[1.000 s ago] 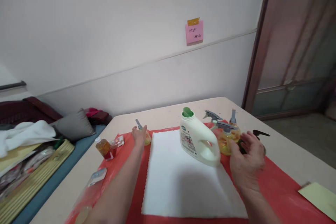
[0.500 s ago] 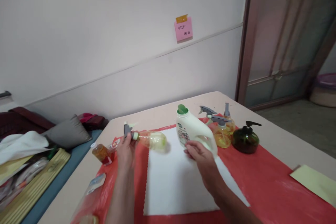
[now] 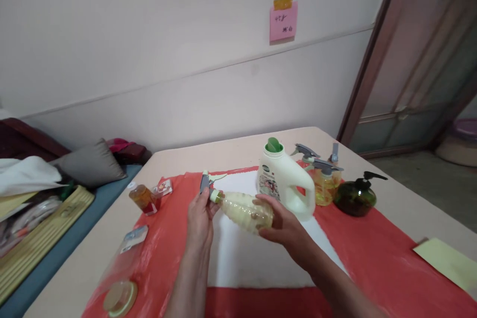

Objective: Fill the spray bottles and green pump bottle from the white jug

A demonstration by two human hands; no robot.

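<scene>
A clear spray bottle (image 3: pixel 242 208) with a grey and pale-green trigger head lies sideways in the air above a white sheet (image 3: pixel 257 263). My left hand (image 3: pixel 199 213) is closed around its trigger head and neck. At the bottle's base, my right hand (image 3: pixel 281 221) wraps its fingers and thumb around the body. Just behind stands a pale-green detergent jug (image 3: pixel 285 179) with a handle, its mouth showing a green inner spout. Whether the spray bottle holds any liquid I cannot tell.
Spray bottles with yellow liquid (image 3: pixel 324 186) and a dark green pump bottle (image 3: pixel 356 198) stand to the right. At left are an amber bottle (image 3: pixel 142 198) and a clear container (image 3: pixel 121 295) lying down. A red cloth (image 3: pixel 376 268) covers part of the table; a yellow paper (image 3: pixel 447 263) lies right.
The spray bottle has moved right in my left hand. My right hand has left the front of the jug and taken hold of the bottle's base. The camera view has shifted slightly.
</scene>
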